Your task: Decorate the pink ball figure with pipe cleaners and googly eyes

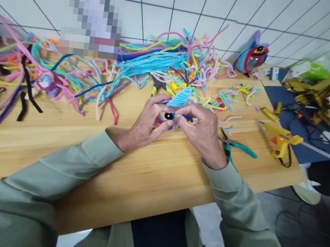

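Observation:
Between my hands, over the middle of the wooden table, is a small pipe-cleaner figure with a black, shiny eye (168,116) and a light blue ear-like piece (181,97) sticking up. My left hand (149,119) is closed around the figure's left side, thumb below the eye. With thumb and forefinger together, my right hand (199,128) pinches at the figure's right side, beside the eye. Whether a separate strand is in that pinch is hidden by the fingers. Teal-handled pliers (236,146) lie just right of my right wrist.
Pipe cleaners (155,61) in many colours spread along the wall side. A finished-looking figure (253,56) stands at the back right. A yellow glue gun (281,141) rests near the table's right end, beside crumpled gold sheets (321,91). More pliers (157,87) lie behind my hands.

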Demonstrator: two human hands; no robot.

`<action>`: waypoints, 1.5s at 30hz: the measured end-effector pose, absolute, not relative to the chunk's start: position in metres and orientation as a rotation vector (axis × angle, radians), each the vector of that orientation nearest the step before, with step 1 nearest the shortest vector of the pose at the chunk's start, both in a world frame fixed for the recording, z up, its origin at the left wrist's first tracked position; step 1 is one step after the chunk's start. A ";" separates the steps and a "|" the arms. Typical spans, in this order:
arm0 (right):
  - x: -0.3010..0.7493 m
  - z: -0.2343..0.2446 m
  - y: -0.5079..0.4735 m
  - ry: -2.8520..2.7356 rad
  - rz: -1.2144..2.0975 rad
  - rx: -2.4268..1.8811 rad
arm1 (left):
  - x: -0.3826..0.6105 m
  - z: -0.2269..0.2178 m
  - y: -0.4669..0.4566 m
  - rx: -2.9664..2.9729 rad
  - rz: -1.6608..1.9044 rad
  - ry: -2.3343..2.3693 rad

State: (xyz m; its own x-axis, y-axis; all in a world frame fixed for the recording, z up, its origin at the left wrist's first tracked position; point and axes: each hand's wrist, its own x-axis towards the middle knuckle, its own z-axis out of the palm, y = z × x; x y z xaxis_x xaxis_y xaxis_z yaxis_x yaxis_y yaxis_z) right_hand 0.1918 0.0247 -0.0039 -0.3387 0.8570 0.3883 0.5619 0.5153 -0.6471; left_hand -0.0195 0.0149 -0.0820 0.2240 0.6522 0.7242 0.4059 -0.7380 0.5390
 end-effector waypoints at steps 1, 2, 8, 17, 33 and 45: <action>0.192 -0.003 0.025 -2.049 0.528 -1.158 | -0.020 -0.082 0.015 2.261 1.514 1.008; 0.192 -0.003 0.025 -2.056 0.528 -1.158 | -0.020 -0.083 0.015 2.259 1.511 1.015; 0.194 -0.006 0.025 -2.055 0.533 -1.157 | -0.020 -0.083 0.015 2.250 1.517 1.023; 0.194 -0.007 0.023 -2.048 0.498 -1.184 | -0.020 -0.084 0.016 2.289 1.526 1.000; 0.196 -0.010 0.027 -2.016 0.483 -1.059 | -0.020 -0.083 0.016 2.287 1.524 1.008; 0.194 -0.010 0.026 -2.019 0.474 -1.049 | -0.020 -0.082 0.017 2.297 1.543 0.989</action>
State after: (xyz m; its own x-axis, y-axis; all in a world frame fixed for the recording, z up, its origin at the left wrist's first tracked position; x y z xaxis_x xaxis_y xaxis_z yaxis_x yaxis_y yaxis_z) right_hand 0.1939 0.0256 -0.0096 -0.3407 0.8092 0.4788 0.5114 0.5868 -0.6278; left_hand -0.0201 0.0169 -0.0824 0.2301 0.6266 0.7446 0.4151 -0.7552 0.5073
